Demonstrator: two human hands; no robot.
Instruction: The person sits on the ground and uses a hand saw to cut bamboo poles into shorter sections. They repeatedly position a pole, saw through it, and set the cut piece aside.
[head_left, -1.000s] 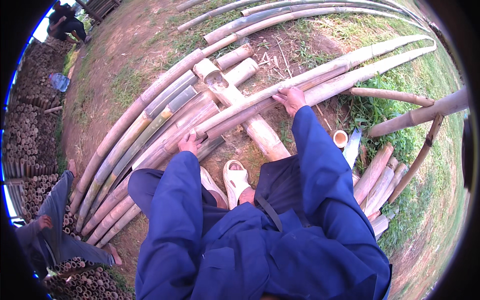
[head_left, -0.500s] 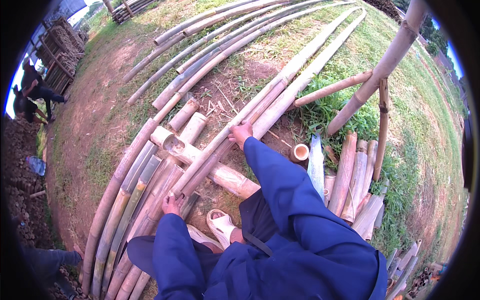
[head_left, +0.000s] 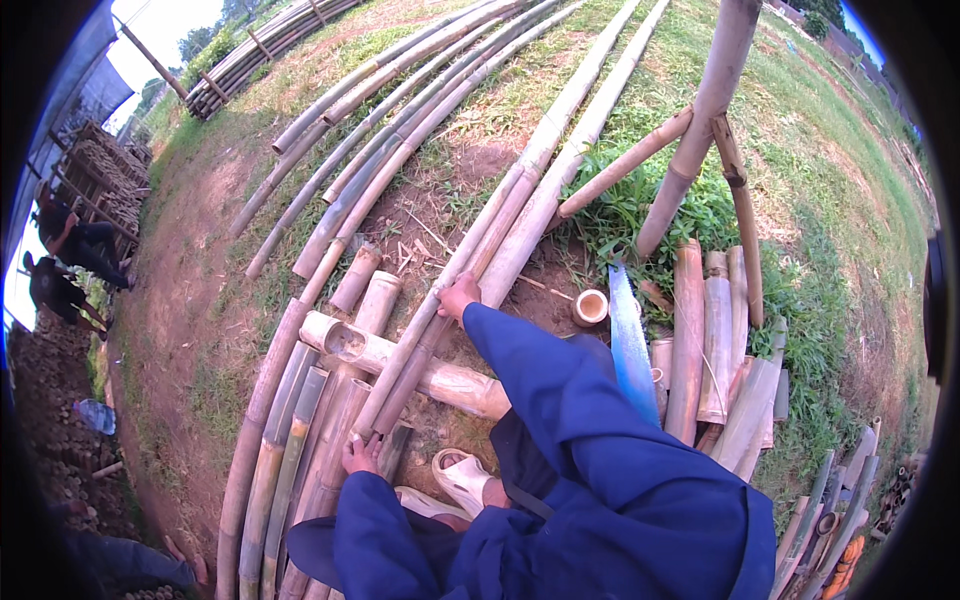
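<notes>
A long bamboo pole [head_left: 512, 200], apparently split lengthwise at its near part, runs from in front of me far out over the grass. My right hand [head_left: 459, 298] grips it from above, some way along its length. At its near end, my left hand [head_left: 362, 453] closes around the tip; some of those fingers are hidden. Beneath the pole lies a thick short bamboo piece [head_left: 450, 386] with a notch near its left end. Another long bamboo pole [head_left: 560, 165] lies alongside on the right. A broad saw-like metal blade [head_left: 630, 345] stands beside my right sleeve.
Several bamboo poles [head_left: 258, 400] lie at my left, with more poles [head_left: 385, 140] ahead. Cut bamboo lengths [head_left: 688, 345] and a hollow bamboo cup [head_left: 590, 307] are at the right. A slanted bamboo post [head_left: 690, 145] rises there. Two people [head_left: 75, 240] are far left.
The view has shifted, so the poles and blade appear slightly moved in the picture. Both hands keep their hold on the bamboo pole.
</notes>
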